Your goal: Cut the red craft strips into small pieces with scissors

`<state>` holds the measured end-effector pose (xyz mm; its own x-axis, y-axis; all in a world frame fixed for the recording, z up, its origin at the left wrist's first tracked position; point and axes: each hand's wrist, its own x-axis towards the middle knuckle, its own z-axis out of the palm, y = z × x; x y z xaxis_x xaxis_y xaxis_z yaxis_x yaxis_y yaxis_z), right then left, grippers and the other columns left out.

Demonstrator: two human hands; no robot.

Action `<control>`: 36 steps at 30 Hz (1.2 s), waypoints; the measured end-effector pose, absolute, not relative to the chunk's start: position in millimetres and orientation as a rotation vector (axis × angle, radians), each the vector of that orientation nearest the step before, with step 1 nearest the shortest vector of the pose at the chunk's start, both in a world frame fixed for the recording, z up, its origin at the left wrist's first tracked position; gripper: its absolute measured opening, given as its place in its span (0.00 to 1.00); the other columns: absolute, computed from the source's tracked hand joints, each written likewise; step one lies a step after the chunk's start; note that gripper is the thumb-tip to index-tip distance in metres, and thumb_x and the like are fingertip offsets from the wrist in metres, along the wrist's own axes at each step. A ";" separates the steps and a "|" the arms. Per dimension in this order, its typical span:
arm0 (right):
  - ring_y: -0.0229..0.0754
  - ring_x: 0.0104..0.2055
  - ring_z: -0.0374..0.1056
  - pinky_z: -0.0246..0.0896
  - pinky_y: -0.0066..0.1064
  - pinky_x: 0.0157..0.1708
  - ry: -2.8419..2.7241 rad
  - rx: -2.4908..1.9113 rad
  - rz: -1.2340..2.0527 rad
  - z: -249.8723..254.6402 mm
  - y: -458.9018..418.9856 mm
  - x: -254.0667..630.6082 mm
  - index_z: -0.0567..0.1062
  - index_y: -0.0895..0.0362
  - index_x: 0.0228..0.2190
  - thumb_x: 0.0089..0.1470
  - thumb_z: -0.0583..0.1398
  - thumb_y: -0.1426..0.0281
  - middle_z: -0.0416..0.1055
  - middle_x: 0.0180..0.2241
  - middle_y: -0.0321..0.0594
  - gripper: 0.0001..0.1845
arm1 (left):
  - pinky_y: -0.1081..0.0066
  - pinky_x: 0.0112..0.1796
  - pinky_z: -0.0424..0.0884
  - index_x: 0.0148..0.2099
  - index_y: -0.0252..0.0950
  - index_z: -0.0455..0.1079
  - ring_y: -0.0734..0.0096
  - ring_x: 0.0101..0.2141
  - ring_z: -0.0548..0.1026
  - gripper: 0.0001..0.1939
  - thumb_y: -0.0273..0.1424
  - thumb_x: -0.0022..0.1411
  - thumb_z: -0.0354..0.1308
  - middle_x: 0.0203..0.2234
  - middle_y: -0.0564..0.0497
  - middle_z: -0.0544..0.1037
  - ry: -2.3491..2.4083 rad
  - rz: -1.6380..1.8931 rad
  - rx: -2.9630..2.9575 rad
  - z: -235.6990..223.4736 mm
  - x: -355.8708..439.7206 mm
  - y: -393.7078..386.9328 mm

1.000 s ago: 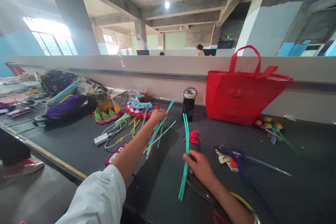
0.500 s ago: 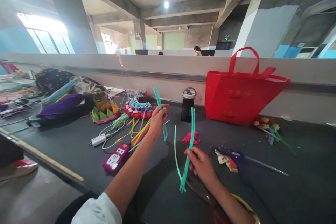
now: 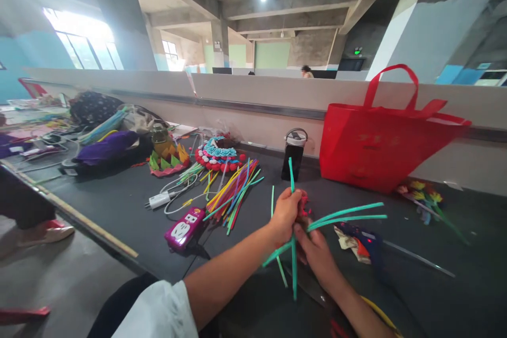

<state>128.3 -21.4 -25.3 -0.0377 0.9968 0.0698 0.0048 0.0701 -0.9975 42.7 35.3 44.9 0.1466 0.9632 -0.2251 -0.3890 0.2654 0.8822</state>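
Both my hands meet over the dark table (image 3: 119, 206), a little in front of me. My left hand (image 3: 285, 214) is closed round an upright teal pipe-cleaner stem (image 3: 292, 179). Just below it, my right hand (image 3: 315, 251) grips a bunch of teal stems (image 3: 348, 213) that fan out to the right and downward. The two hands touch. A small red fluffy piece (image 3: 304, 202) shows behind my left hand. A pile of mixed coloured stems (image 3: 233, 193) lies on the table to the left.
A red tote bag (image 3: 380, 145) leans on the back wall, a dark bottle (image 3: 293, 156) beside it. A blue glue gun (image 3: 366, 243) lies to the right. A purple power strip (image 3: 184, 228), white cable, a flower wreath (image 3: 217, 156) and fabric clutter lie to the left.
My left hand left the coloured pile, came right with a teal stem and joined my right hand. The right hand's bunch now fans out sideways.
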 end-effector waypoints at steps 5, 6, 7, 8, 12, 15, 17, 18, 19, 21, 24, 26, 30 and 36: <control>0.30 0.15 0.51 0.43 0.22 0.12 -1.166 -1.257 1.217 -28.2 -16.3 126.9 0.68 0.56 0.29 0.49 0.61 0.49 0.60 0.16 0.28 0.22 | 0.75 0.28 0.65 0.37 0.34 0.70 0.75 0.27 0.69 0.18 0.45 0.59 0.54 0.29 0.50 0.73 0.965 1.024 1.039 31.7 38.5 38.3; 0.30 0.15 0.51 0.43 0.22 0.12 -1.124 -1.270 1.221 -27.4 -16.4 126.8 0.67 0.56 0.28 0.49 0.60 0.49 0.61 0.17 0.28 0.22 | 0.74 0.30 0.66 0.38 0.34 0.70 0.73 0.29 0.71 0.20 0.47 0.61 0.50 0.30 0.49 0.74 0.996 0.989 1.181 32.8 31.4 43.8; 0.30 0.15 0.51 0.42 0.22 0.12 -1.083 -1.274 1.221 -26.4 -16.7 126.8 0.67 0.55 0.29 0.49 0.59 0.49 0.62 0.18 0.29 0.21 | 0.73 0.32 0.67 0.39 0.33 0.71 0.71 0.31 0.72 0.22 0.47 0.63 0.47 0.31 0.48 0.75 1.064 0.969 1.352 34.2 22.3 51.3; 0.30 0.15 0.52 0.43 0.22 0.13 -1.062 -1.272 1.217 -25.2 -16.9 126.9 0.67 0.55 0.30 0.50 0.59 0.49 0.64 0.18 0.30 0.21 | 0.72 0.35 0.68 0.41 0.34 0.71 0.70 0.34 0.73 0.21 0.44 0.65 0.46 0.33 0.47 0.75 1.176 0.972 1.555 35.6 11.3 60.2; 0.32 0.17 0.54 0.46 0.24 0.15 -1.105 -1.284 1.144 -22.0 -16.1 127.0 0.69 0.56 0.35 0.48 0.59 0.52 0.63 0.17 0.29 0.21 | 0.65 0.46 0.66 0.48 0.36 0.71 0.60 0.46 0.73 0.14 0.29 0.62 0.51 0.44 0.42 0.74 1.920 0.652 2.239 33.1 -41.4 96.3; 0.33 0.18 0.55 0.48 0.25 0.17 -1.128 -1.314 1.143 -22.4 -14.5 125.6 0.71 0.58 0.35 0.44 0.61 0.52 0.59 0.15 0.27 0.23 | 0.59 0.47 0.66 0.44 0.31 0.73 0.51 0.47 0.72 0.14 0.24 0.60 0.49 0.43 0.35 0.74 2.092 0.540 2.221 21.3 -70.5 108.7; 0.34 0.18 0.55 0.48 0.26 0.18 -1.125 -1.313 1.164 -23.9 -13.7 124.6 0.71 0.58 0.34 0.42 0.62 0.51 0.58 0.15 0.27 0.24 | 0.57 0.46 0.66 0.42 0.29 0.75 0.48 0.47 0.72 0.14 0.22 0.59 0.49 0.42 0.33 0.74 2.162 0.480 2.208 12.8 -78.9 110.6; 0.34 0.18 0.55 0.49 0.26 0.18 -1.119 -1.312 1.171 -24.8 -13.4 124.3 0.71 0.57 0.33 0.42 0.62 0.51 0.58 0.15 0.26 0.24 | 0.57 0.45 0.66 0.41 0.29 0.75 0.47 0.47 0.72 0.14 0.21 0.58 0.49 0.42 0.32 0.75 2.186 0.456 2.203 9.5 -80.5 110.8; 0.34 0.18 0.56 0.49 0.26 0.18 -1.114 -1.310 1.176 -25.8 -13.2 124.1 0.71 0.57 0.33 0.41 0.62 0.50 0.57 0.16 0.26 0.24 | 0.57 0.45 0.66 0.41 0.29 0.75 0.47 0.47 0.72 0.14 0.21 0.58 0.49 0.41 0.32 0.75 2.204 0.439 2.200 7.2 -81.0 110.9; 0.34 0.18 0.56 0.50 0.26 0.18 -1.105 -1.309 1.185 -27.7 -12.9 124.2 0.71 0.57 0.32 0.41 0.63 0.50 0.56 0.16 0.26 0.24 | 0.58 0.44 0.66 0.41 0.30 0.76 0.49 0.46 0.73 0.14 0.21 0.58 0.49 0.41 0.33 0.76 2.222 0.427 2.200 6.0 -80.4 111.2; 0.35 0.18 0.56 0.51 0.27 0.19 -1.134 -1.305 1.183 -29.4 -13.3 125.3 0.72 0.56 0.31 0.43 0.63 0.49 0.56 0.16 0.27 0.23 | 0.60 0.43 0.66 0.42 0.32 0.75 0.52 0.43 0.74 0.14 0.23 0.61 0.48 0.40 0.36 0.76 2.228 0.459 2.216 11.2 -78.0 110.3; 0.35 0.19 0.57 0.52 0.27 0.20 -1.177 -1.305 1.158 -29.7 -14.0 126.6 0.73 0.56 0.31 0.45 0.62 0.49 0.58 0.16 0.28 0.23 | 0.62 0.44 0.66 0.41 0.34 0.74 0.55 0.44 0.73 0.13 0.26 0.62 0.48 0.41 0.39 0.76 2.178 0.602 2.259 17.3 -74.0 107.1; 0.34 0.21 0.56 0.52 0.25 0.21 -1.176 -1.261 1.146 -29.0 -16.6 129.1 0.74 0.57 0.36 0.49 0.62 0.50 0.59 0.18 0.29 0.23 | 0.67 0.43 0.65 0.37 0.38 0.72 0.62 0.40 0.73 0.08 0.30 0.62 0.51 0.35 0.45 0.75 1.801 1.158 2.298 28.9 -56.4 92.0; 0.33 0.19 0.56 0.52 0.25 0.19 -1.117 -1.264 1.191 -18.3 -22.8 127.5 0.73 0.55 0.47 0.47 0.64 0.52 0.61 0.19 0.28 0.29 | 0.72 0.34 0.63 0.34 0.38 0.69 0.70 0.30 0.70 0.05 0.30 0.61 0.53 0.27 0.51 0.73 1.281 1.369 2.251 37.4 -25.8 61.2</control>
